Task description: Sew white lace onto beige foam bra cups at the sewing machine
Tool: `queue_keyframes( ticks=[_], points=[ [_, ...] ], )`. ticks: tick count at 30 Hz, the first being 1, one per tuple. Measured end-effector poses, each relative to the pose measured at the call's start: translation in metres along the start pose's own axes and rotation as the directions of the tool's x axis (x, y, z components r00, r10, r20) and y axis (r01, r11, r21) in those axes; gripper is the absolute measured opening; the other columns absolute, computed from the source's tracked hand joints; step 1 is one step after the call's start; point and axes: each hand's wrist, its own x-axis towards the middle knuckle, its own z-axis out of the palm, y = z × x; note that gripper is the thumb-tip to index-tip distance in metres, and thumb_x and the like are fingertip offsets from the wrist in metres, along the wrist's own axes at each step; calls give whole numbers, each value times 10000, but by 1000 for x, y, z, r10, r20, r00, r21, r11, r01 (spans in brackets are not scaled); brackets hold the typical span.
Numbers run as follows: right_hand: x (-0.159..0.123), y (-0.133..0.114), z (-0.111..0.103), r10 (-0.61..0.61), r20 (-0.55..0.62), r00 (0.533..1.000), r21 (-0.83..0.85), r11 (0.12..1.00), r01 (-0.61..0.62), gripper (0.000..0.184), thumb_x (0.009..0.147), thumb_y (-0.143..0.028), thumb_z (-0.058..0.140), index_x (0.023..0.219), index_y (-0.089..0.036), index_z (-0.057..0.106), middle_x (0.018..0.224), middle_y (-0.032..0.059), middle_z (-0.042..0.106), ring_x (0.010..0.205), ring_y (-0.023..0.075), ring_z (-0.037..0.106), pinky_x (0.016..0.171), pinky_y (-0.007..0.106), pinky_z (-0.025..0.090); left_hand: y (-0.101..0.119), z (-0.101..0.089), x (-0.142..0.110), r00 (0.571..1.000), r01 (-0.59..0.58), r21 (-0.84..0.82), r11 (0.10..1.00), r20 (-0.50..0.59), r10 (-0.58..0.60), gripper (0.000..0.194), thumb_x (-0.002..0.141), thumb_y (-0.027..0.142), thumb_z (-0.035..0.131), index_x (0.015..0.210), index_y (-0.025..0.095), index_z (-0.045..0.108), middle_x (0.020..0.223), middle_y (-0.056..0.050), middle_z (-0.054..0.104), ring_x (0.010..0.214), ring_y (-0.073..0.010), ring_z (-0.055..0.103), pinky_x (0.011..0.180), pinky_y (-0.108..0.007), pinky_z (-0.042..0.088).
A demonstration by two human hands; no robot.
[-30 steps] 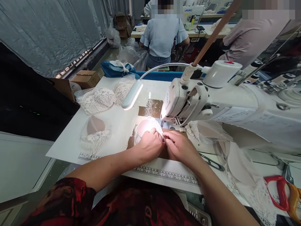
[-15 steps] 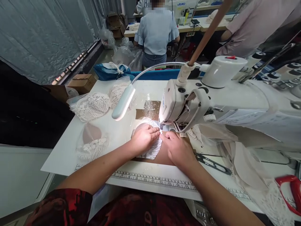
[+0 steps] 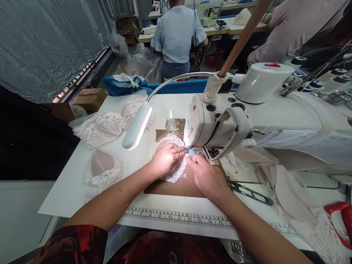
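A white lace bra cup (image 3: 176,175) lies on the sewing machine bed, its edge at the brightly lit needle area (image 3: 188,149). My left hand (image 3: 167,160) rests over the cup, fingers closed together and pressing the lace just left of the needle. My right hand (image 3: 206,173) is closed, with its index finger and thumb at the cup's edge in front of the presser foot; its other fingers curl under. The white sewing machine head (image 3: 202,121) stands just beyond both hands. My fingers hide part of the cup and the seam.
More lace cups (image 3: 100,128) lie at left, one beige-and-lace cup (image 3: 102,163) nearer. A lamp (image 3: 137,126) hangs over the table. At right are a dark metal tool (image 3: 250,192), pale fabric (image 3: 291,194) and a red handle (image 3: 339,220). A printed ruler (image 3: 176,218) runs along the front.
The lace cup has turned and shifted slightly under my hands, showing more brown surface in front of it. Both hands stay close to the needle. The whole view has shifted a little.
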Motion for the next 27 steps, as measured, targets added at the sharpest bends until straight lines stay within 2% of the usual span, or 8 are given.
queue_keyframes(
  ticks=[4,9,12,15,20,23,25,27],
  points=[
    [-1,1,2,-7,-6,1000,0,1000,7,472,860,-67,378,1237,-243,601,908,77,620,709,179,526,521,293,297,1,-1,2,999,44,23,999,2,-44,331,947,264,422,1134,121,655,1127,-122,676,913,-221,581,791,-367,525],
    [-2,2,3,-22,-32,999,0,1000,22,464,854,-71,390,1230,-238,604,891,80,639,721,183,552,536,292,317,4,-1,1,994,94,92,991,45,-98,352,934,253,423,1182,100,621,1132,-166,653,960,-247,548,842,-412,483],
    [-2,1,3,-2,-51,999,-4,1000,2,442,865,-87,386,1213,-237,615,930,74,667,741,191,577,580,299,356,6,-3,-1,989,121,169,978,61,-133,385,932,285,414,1225,109,591,1206,-165,614,1073,-289,514,865,-441,443],
    [0,1,5,3,-96,995,2,1000,-2,433,873,-99,382,1221,-212,614,1034,74,682,841,211,607,662,304,406,6,-4,-4,988,120,229,966,72,-140,441,934,351,409,1295,131,535,1331,-141,534,1232,-340,414,950,-487,379],
    [0,3,8,-12,-162,987,17,1000,15,402,894,-131,372,1203,-188,624,1040,70,693,812,206,637,664,307,446,11,-6,-8,967,204,324,924,81,-242,490,926,410,408,1330,145,491,1406,-125,461,1275,-402,353,993,-560,321],
    [-1,6,12,-51,-228,972,15,998,56,379,898,-152,375,1169,-188,638,1036,62,697,778,207,652,639,319,461,19,-20,-15,934,298,347,889,85,-346,479,909,409,438,1309,152,499,1385,-138,473,1250,-410,382,957,-566,355],
    [0,9,14,-81,-274,958,10,996,87,365,896,-160,375,1134,-179,651,1041,61,701,800,215,662,642,324,473,24,-37,-27,919,326,304,895,119,-376,439,892,407,477,1253,164,534,1312,-135,530,1195,-368,452,930,-516,404],
    [0,12,17,-102,-284,954,9,994,109,358,905,-185,371,1127,-183,651,1044,51,701,808,217,667,643,328,481,28,-57,-48,924,336,232,913,106,-367,387,887,385,497,1207,174,548,1260,-120,562,1164,-305,494,935,-451,432]
  ],
)
